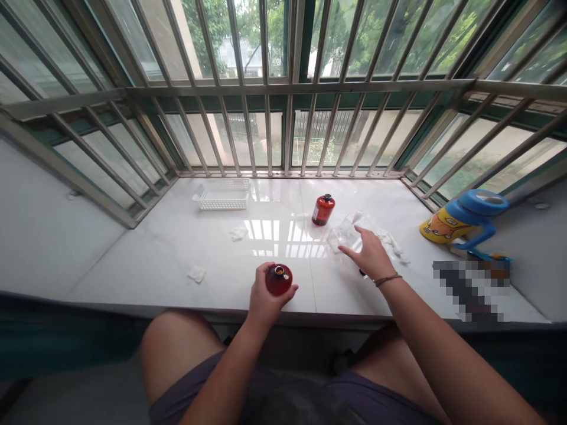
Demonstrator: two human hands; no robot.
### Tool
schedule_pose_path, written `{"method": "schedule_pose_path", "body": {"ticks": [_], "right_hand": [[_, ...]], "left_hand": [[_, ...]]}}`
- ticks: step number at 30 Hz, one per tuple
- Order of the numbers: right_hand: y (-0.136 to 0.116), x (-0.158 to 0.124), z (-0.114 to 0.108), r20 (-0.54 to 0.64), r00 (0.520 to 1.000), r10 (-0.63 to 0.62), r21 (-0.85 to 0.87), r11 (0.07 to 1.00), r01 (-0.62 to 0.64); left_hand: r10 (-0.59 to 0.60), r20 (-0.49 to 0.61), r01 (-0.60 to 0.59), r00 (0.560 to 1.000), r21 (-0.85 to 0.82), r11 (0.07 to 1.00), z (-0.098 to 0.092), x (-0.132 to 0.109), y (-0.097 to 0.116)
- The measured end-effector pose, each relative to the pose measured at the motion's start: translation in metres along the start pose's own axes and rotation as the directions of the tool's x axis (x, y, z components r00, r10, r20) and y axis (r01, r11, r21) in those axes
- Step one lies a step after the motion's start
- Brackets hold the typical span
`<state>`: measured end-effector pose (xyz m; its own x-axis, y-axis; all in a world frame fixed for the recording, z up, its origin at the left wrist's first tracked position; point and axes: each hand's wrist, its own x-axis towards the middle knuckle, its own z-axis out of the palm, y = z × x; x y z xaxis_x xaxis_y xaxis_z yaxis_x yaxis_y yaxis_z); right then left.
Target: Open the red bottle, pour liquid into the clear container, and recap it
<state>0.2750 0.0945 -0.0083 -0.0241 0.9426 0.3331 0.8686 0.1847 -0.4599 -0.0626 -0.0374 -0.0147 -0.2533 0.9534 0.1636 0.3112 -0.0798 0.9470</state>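
Note:
My left hand [264,298] is wrapped round a dark red bottle [280,282] near the front edge of the white ledge. The bottle's neck is uncapped and tips toward me. My right hand [368,252] reaches over the ledge with thumb and forefinger spread and nothing between them. Just beyond its fingertips lies a clear plastic container [339,239]. A small black object [362,273], perhaps a cap, shows partly under the right hand. Farther back stands a second red bottle [323,211] with a black top and a pale label.
A white plastic basket [222,199] sits at the back left. Crumpled tissues [197,274] lie at the left, with more white tissue [392,245] beyond my right hand. A blue and yellow flask [460,217] stands at the right, near a pixelated dark item. Metal bars [283,90] line the window.

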Motion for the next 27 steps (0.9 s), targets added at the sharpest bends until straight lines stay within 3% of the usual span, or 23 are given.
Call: {"method": "schedule_pose_path", "body": {"ticks": [3,5,10,14,18,22,24,27], "right_hand": [[0.001,-0.037,-0.015,-0.200,0.974,-0.105,0.006,0.994,0.108],[0.002,-0.068,-0.023,-0.258,0.959,-0.118,0.005,0.992,0.123],[0.014,-0.140,-0.039,-0.257,0.965,-0.046,-0.007,0.999,0.046],[0.045,-0.180,-0.050,-0.231,0.971,-0.059,-0.051,0.998,0.048],[0.079,-0.207,-0.052,-0.260,0.964,0.060,-0.094,0.992,-0.087],[0.098,-0.222,-0.045,-0.312,0.908,0.279,0.006,0.956,-0.292],[0.102,-0.222,-0.039,-0.342,0.904,0.256,-0.042,0.957,-0.287],[0.102,-0.216,-0.030,-0.379,0.923,0.068,-0.194,0.969,-0.151]], "left_hand": [[-0.024,-0.106,0.023,0.994,-0.012,1.000,-0.011,0.018,0.001],[-0.024,-0.151,0.023,0.988,-0.007,1.000,-0.018,0.031,0.001],[-0.018,-0.183,0.027,0.983,0.043,0.999,-0.027,0.055,0.001],[-0.013,-0.183,0.029,0.983,0.085,0.996,-0.028,0.064,-0.002],[-0.029,-0.175,0.046,0.984,0.091,0.995,-0.027,0.067,-0.006],[-0.035,-0.142,0.048,0.989,0.086,0.995,-0.032,0.063,-0.015],[-0.015,-0.091,0.020,0.996,0.057,0.998,-0.036,0.060,-0.023],[0.082,-0.003,-0.082,0.997,-0.073,0.994,-0.048,0.057,-0.034]]}}
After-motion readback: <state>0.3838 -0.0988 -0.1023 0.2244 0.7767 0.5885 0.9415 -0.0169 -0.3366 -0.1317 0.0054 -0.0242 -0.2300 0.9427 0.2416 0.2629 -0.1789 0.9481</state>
